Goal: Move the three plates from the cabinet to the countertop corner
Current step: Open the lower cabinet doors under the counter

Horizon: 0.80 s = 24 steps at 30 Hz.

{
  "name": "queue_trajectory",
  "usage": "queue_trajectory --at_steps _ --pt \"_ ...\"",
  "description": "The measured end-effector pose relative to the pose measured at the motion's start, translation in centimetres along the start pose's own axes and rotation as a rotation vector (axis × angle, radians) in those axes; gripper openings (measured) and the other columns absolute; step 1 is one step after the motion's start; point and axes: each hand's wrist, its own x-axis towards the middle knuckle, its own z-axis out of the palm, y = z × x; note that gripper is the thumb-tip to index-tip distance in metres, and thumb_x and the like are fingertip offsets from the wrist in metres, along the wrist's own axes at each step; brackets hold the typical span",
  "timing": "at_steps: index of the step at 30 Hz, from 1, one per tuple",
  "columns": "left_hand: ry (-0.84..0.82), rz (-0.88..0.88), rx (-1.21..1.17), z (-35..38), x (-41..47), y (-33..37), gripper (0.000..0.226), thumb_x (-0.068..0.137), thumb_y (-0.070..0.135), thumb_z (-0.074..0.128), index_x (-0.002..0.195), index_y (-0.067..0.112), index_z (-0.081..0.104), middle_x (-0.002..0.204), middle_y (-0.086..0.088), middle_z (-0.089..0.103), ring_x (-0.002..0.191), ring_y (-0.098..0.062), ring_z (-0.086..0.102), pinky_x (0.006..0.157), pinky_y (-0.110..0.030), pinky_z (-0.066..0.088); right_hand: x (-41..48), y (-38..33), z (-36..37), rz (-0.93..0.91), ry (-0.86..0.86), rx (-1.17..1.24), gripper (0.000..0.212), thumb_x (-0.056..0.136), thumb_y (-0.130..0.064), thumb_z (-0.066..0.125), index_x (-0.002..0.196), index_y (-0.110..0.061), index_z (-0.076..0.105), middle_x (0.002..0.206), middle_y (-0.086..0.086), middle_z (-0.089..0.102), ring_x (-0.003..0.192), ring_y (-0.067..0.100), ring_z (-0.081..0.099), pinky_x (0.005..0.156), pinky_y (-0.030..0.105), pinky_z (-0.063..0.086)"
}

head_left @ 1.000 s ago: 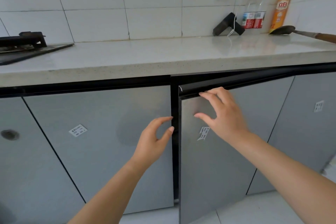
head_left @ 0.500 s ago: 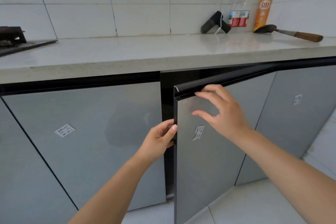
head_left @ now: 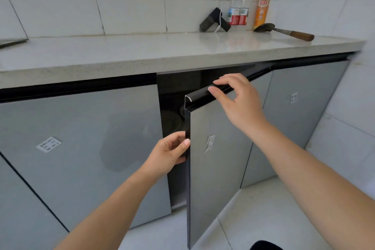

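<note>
The tall cabinet door stands ajar, free edge toward the camera, left hand pinching that edge, right hand curled over its top rail (plates indiscernible inside)

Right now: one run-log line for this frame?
phase: opening cabinet door | left hand: gripping door edge | right hand: on top rail | plates: not clearly visible

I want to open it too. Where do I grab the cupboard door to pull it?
Probably the door by its free left edge or the black lip along its top. It hinges on the right. The left hand pinches that edge from the left; the right hand hooks the lip from above.
</note>
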Motion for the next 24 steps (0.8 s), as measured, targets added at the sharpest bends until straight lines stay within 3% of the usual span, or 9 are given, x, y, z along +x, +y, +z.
queue_trajectory --at_steps 3,5,10,16,20,22,24 --pt "-0.040 0.009 0.020 0.4 -0.2 0.0 0.016 0.094 0.018 0.049 0.106 0.019 0.060 0.098 0.002 0.066 0.087 -0.001 0.060 0.084 -0.027 0.053 -0.6 0.0 -0.8 0.028 -0.001 0.030 0.025 0.083 -0.036 0.064 0.100 -0.018 0.068 0.107 -0.006 0.059 0.103 0.004 0.052 0.089 0.006 0.034" --pt "-0.062 0.027 0.034 0.6 -0.2 0.0 0.013 0.093 0.017 0.051 0.102 0.014 0.059 0.097 -0.004 0.063 0.089 -0.008 0.058 0.083 -0.029 0.054 -1.1 0.1 -1.5 0.034 -0.033 0.046 0.026 0.082 -0.037 0.065 0.103 -0.021 0.068 0.112 -0.005 0.059 0.108 0.004 0.052 0.095 0.017 0.040" --pt "-0.131 0.066 0.057 1.2 -0.2 0.3 0.007 0.090 0.011 0.056 0.089 0.018 0.055 0.088 -0.009 0.054 0.084 -0.013 0.055 0.073 -0.022 0.055 -1.7 0.5 -3.5 0.077 -0.112 0.111 0.028 0.079 -0.041 0.066 0.105 -0.030 0.067 0.115 -0.008 0.057 0.113 0.007 0.053 0.101 0.031 0.043" --pt "-0.269 0.144 0.036 3.4 -0.7 0.9 0.013 0.086 0.003 0.060 0.081 0.014 0.054 0.072 0.013 0.063 0.071 -0.002 0.060 0.067 -0.019 0.052 -2.7 0.0 -6.1 0.159 -0.136 0.179 0.021 0.080 -0.028 0.068 0.102 -0.027 0.067 0.111 -0.011 0.058 0.108 -0.002 0.054 0.095 0.015 0.044" --pt "-0.322 0.213 0.002 5.6 -1.2 0.9 0.016 0.077 0.025 0.073 0.082 0.017 0.061 0.090 -0.016 0.064 0.084 -0.026 0.064 0.080 -0.040 0.056 -3.9 0.0 -8.4 0.203 -0.149 0.183 0.022 0.082 -0.027 0.066 0.104 -0.025 0.067 0.119 -0.010 0.058 0.108 -0.011 0.051 0.092 0.006 0.040" --pt "-0.337 0.220 -0.018 6.9 -1.5 0.9 0.016 0.070 0.034 0.073 0.077 0.025 0.062 0.085 -0.009 0.065 0.082 -0.024 0.064 0.080 -0.044 0.055 -4.5 0.1 -9.6 0.218 -0.138 0.202 0.021 0.081 -0.028 0.066 0.102 -0.027 0.068 0.120 -0.008 0.060 0.109 -0.009 0.053 0.092 0.008 0.041" --pt "-0.349 0.240 -0.004 8.3 -1.6 1.0 0.016 0.068 0.036 0.073 0.077 0.027 0.062 0.082 -0.003 0.065 0.080 -0.023 0.065 0.080 -0.043 0.055 -5.2 0.3 -10.8 0.233 -0.130 0.227 0.021 0.076 -0.038 0.066 0.097 -0.034 0.068 0.120 -0.008 0.062 0.113 -0.001 0.055 0.096 0.019 0.044"
